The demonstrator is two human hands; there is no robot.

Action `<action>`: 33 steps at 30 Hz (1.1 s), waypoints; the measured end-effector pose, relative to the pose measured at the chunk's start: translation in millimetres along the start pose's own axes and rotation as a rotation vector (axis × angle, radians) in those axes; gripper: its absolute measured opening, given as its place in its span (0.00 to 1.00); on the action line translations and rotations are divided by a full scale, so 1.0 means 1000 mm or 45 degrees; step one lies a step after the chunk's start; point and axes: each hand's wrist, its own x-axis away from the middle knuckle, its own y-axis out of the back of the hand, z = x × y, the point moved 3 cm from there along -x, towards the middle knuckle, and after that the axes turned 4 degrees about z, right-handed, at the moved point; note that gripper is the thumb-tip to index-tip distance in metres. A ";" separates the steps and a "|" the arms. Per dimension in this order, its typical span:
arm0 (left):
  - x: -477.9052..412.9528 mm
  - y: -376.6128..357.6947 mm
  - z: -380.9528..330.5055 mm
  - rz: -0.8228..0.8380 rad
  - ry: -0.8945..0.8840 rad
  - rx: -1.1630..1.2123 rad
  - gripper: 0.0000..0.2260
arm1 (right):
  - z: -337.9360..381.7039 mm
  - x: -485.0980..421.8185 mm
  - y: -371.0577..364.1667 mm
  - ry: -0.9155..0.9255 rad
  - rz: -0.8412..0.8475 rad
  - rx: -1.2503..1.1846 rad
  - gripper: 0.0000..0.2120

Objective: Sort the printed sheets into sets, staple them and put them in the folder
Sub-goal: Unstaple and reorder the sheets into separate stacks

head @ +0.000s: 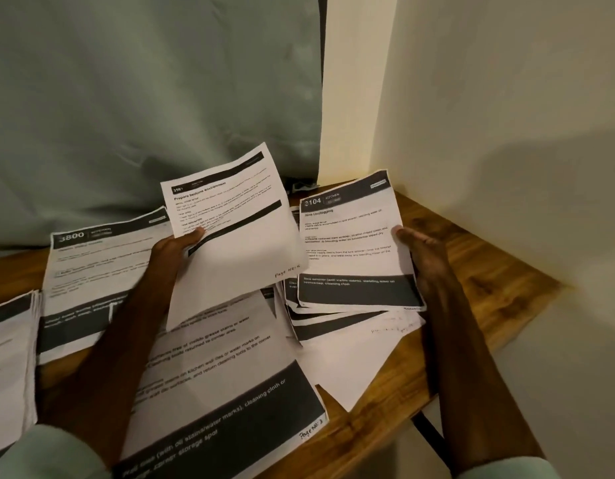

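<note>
Misfiling is the chief risk, I judge, since every sheet carries the same dark bands and differs only in small print. The left hand [174, 247] grips the lifted sheet [230, 216] by its near-left edge at 12 o'clock, thumb on top. Held at one side only, the page sags over the piles and could bend or slip if swung fast. The right hand [425, 257] lies with straight fingers against the right edge of the 3104 pile [351, 257] at 2 o'clock, thumb touching the top page; whether any fingertips reach beneath it I cannot tell. That pile is fanned and askew, so a push could skew it further or nudge the blank sheet [351, 368] below it toward the table [471, 281] edge at 4 o'clock. The left forearm crosses the front pile [230, 368] at 6 o'clock and may drag its top page on the way back. The 3800 pile [98, 271] at 10 o'clock and another stack [8, 347] at 9 o'clock sit close together and could get mixed. No stapler or folder shows.
</note>
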 end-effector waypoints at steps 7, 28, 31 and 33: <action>0.015 -0.007 0.000 0.159 -0.041 0.129 0.18 | 0.004 0.003 -0.006 0.173 -0.086 -0.035 0.14; 0.020 0.007 -0.014 -0.146 -0.151 0.602 0.13 | 0.025 0.019 -0.045 0.552 -0.229 0.333 0.13; 0.017 0.026 -0.019 -0.216 -0.155 0.764 0.13 | 0.038 0.022 -0.063 0.527 -0.212 0.303 0.15; 0.019 0.039 -0.024 -0.253 -0.173 0.761 0.11 | 0.049 0.029 -0.079 0.537 -0.158 0.330 0.15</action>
